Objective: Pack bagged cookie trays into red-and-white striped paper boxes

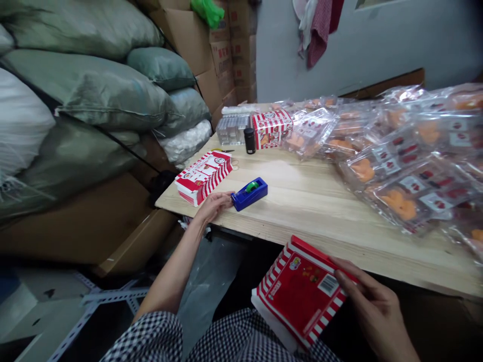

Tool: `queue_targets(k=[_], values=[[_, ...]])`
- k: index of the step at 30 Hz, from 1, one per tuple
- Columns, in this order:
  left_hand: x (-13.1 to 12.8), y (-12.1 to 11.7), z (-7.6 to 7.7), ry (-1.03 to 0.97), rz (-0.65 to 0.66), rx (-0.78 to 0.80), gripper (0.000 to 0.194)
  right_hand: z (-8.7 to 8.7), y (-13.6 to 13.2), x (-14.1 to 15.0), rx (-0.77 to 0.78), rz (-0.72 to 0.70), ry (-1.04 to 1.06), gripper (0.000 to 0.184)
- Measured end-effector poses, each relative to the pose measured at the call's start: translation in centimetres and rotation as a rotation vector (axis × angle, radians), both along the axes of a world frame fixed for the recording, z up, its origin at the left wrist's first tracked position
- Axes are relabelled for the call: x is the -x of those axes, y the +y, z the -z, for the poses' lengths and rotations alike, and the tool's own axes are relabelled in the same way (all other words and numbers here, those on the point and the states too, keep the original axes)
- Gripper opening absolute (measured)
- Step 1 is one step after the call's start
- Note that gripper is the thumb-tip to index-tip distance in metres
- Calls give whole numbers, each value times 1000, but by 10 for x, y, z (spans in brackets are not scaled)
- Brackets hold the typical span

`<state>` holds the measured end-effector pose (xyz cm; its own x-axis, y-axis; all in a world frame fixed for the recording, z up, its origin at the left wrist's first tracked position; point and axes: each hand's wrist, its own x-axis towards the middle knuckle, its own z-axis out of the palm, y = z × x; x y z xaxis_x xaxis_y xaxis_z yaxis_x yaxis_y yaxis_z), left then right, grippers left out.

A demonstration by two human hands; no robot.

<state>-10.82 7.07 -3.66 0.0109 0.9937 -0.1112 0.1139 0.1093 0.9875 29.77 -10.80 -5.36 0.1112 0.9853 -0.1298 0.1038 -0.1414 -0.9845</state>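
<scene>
Red carton [302, 291], probably light and easily dented, best held by an edge, as clasped in right hand [372, 301], with left hand [214, 206] at tape dispenser [246, 200], hold unclear.

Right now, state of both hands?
Left hand: at one end of the blue tape dispenser; grip can't be told.
Right hand: closed on the red striped box.

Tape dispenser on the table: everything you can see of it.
The tape dispenser is a blue, boxy, elongated holder, plastic by its look, with a green roll seated in its top. It sits base-down on the pale wooden table near the front edge, angled, right of the red-and-white packaging and apart from it. The fingertips of the person's left grip are at its left end; whether they hold a strip of tape is too small to tell.
</scene>
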Motion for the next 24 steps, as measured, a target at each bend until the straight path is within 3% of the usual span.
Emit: queue_targets(k=[4, 7, 9, 12, 15, 17, 21, 24], values=[[0, -7, 17, 115, -124, -90, 30, -5, 0, 0, 3, 30, 53, 38], [-6, -16, 12, 203, -252, -163, 20, -19, -3, 6, -54, 65, 20, 36], [-21, -34, 0, 222, -287, -201, 19, -31, -7, 16, -145, 91, -47, 30], [-63, -83, -28, 159, -214, -217, 21, -45, -15, 40, -303, 70, -114, 24], [-113, -140, -58, -53, -70, -92, 20, -46, -20, 65, -418, -31, -182, 31], [-139, -167, -68, -209, -23, 11, 23, -40, -24, 75, -482, -90, -245, 39], [-160, -184, -57, -435, -52, 146, 76, -24, -31, 83, -594, -125, -345, 50], [-158, -181, -37, -475, -79, 189, 88, -16, -32, 83, -658, -152, -388, 55]])
